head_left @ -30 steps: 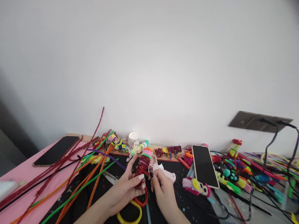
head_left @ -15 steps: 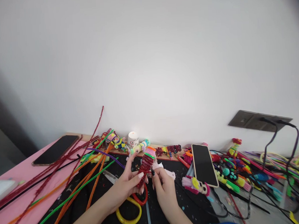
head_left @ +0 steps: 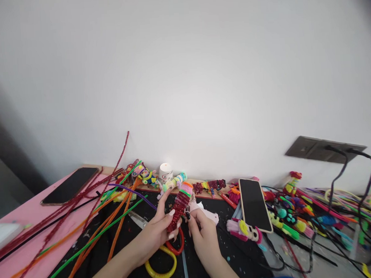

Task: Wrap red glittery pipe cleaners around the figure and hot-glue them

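Hands meet mid-table: left hand (head_left: 156,236) pinches red glitter pipe-cleaner figure (head_left: 178,205), fingers closed on its lower end; right hand (head_left: 203,233) pinches its side at 3 o'clock. Figure tilts toward 1 o'clock — yellow ring (head_left: 161,267) at 6, phone (head_left: 254,205) at 3.

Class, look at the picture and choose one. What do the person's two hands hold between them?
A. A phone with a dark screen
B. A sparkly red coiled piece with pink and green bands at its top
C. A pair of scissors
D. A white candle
B: the left hand and the right hand meet around the sparkly red coiled piece, while the phone lies apart on the table.
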Tool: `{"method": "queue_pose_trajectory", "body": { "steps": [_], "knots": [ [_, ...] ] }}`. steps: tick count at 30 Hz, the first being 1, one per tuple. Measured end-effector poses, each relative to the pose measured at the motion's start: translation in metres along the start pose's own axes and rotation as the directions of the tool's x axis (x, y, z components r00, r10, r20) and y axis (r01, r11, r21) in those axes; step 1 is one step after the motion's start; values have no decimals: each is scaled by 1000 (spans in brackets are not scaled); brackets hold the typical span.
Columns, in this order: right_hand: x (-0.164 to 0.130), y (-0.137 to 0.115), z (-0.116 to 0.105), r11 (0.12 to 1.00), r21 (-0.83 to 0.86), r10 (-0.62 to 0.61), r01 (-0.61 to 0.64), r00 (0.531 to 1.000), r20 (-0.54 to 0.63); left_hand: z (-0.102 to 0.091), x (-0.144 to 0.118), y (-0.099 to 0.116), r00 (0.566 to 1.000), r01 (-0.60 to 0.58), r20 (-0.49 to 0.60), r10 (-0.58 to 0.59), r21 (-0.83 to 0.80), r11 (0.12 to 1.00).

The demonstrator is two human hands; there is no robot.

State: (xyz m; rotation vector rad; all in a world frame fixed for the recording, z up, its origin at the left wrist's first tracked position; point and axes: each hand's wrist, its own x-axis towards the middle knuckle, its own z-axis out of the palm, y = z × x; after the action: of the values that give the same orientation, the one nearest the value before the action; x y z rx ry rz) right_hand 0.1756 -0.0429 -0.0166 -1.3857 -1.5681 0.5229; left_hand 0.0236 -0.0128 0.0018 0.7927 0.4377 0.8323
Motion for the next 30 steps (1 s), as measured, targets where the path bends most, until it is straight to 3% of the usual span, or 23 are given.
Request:
{"method": "queue_pose_trajectory", "body": {
  "steps": [9,30],
  "knots": [
    [0,0,0,1000,5,3,-3,1000,7,7,-2,5,997,35,-69,-32,51,998],
    [-2,-2,0,998,-4,-57,57,998,5,1,0,4,996,31,-84,-28,29,999]
  ]
}}
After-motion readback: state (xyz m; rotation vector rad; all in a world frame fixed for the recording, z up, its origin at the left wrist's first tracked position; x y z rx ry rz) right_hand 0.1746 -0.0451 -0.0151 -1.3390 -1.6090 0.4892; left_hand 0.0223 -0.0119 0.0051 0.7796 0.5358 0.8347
